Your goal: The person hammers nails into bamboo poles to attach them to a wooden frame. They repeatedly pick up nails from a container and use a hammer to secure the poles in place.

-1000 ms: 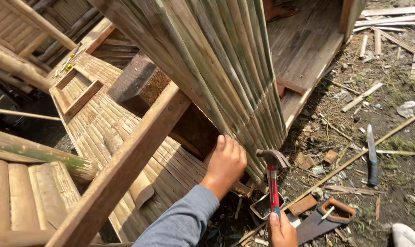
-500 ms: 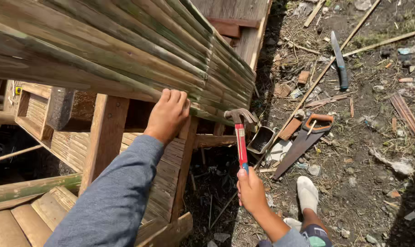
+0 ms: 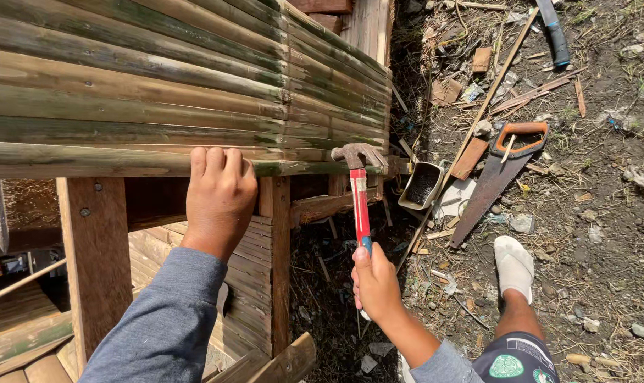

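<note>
Along the near edge of the green-brown split-bamboo panel (image 3: 194, 106), your left hand (image 3: 219, 195) now grips the lowest slat. Your right hand (image 3: 375, 284) clenches the red-handled claw hammer (image 3: 359, 191), head risen to that edge (earlier lower), beside the wooden post (image 3: 279, 269).

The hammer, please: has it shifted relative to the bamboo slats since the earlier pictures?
Yes. The hammer head now rests against the end of the lowest bamboo slat; a second ago it hung below the slat ends.
</note>
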